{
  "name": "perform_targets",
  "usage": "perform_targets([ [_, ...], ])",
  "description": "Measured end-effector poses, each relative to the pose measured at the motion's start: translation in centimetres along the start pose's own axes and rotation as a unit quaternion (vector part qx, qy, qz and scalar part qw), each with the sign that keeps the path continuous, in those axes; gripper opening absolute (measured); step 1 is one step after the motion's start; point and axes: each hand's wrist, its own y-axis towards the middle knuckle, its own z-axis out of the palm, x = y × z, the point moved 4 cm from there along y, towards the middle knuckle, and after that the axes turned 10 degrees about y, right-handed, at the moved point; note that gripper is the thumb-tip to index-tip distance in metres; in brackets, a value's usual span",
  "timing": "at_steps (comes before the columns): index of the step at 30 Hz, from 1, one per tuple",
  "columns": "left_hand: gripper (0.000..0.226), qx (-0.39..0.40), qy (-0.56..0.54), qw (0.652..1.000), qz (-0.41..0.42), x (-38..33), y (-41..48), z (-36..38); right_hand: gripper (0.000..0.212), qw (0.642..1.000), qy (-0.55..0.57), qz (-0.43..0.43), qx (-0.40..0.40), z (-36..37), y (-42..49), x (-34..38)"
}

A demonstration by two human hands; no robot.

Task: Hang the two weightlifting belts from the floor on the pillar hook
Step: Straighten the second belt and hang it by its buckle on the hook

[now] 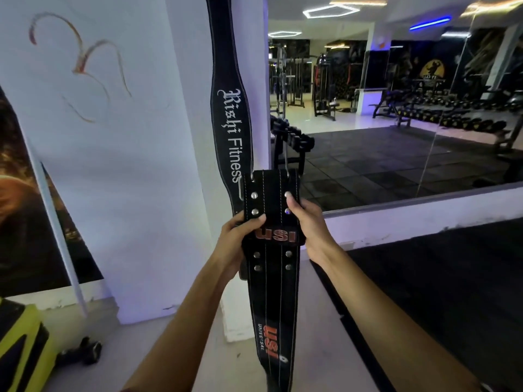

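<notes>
A black belt lettered "Rishi Fitness" [230, 108] hangs down the face of the white pillar [186, 137] from above the frame; the hook is out of view. In front of its lower end I hold a second black belt marked "USI" [273, 292] upright by its buckle end. My left hand [240, 241] grips its left edge with the thumb across the front. My right hand [307, 224] pinches its right edge near the metal studs. The belt's tail hangs down between my forearms. Its metal buckle prongs rise just above the top edge.
A large wall mirror [396, 108] to the right shows gym machines and a dumbbell rack [291, 140]. Black rubber flooring [424, 292] lies at lower right. A yellow and black object [22, 343] and a small dumbbell [90, 352] sit on the floor at lower left.
</notes>
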Motion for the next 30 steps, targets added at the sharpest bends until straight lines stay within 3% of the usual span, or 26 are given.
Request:
perform_targets([
  [3,0.015,0.023,0.055,0.998,-0.011,-1.5,0.4,-0.5,0.022,0.999,0.006,-0.033,0.015,0.0,0.2,0.2],
  [7,0.015,-0.021,0.121,0.992,0.041,-4.0,1.0,-0.8,0.021,1.000,0.026,-0.006,-0.005,0.7,-0.1,0.2],
  [10,0.022,-0.029,0.095,0.993,0.058,-3.6,0.7,-0.4,0.034,0.999,0.002,0.010,-0.054,1.3,0.2,0.9],
  [14,0.040,-0.007,0.079,0.993,0.091,-3.6,0.8,-0.3,0.019,0.999,-0.001,-0.023,-0.043,1.3,0.1,1.4],
  [18,0.037,-0.003,0.084,0.991,0.107,-3.8,0.7,0.0,0.023,0.997,0.003,-0.067,-0.031,1.6,-0.2,1.8],
  [22,0.022,-0.109,0.061,0.989,0.085,-3.7,0.8,0.1,0.024,0.996,-0.014,-0.070,-0.056,1.9,0.1,1.2],
  [25,0.031,-0.174,0.065,0.982,0.022,-3.7,1.3,0.2,0.019,0.995,-0.006,-0.074,-0.070,2.4,0.0,0.7],
  [27,0.034,-0.152,0.072,0.985,-0.029,-3.6,1.7,0.1,0.019,0.993,0.004,-0.080,-0.083,2.4,0.0,0.5],
  [30,0.031,-0.020,0.072,0.996,-0.041,-3.3,2.1,-0.4,0.020,0.992,0.018,-0.077,-0.099,2.0,0.2,0.3],
])
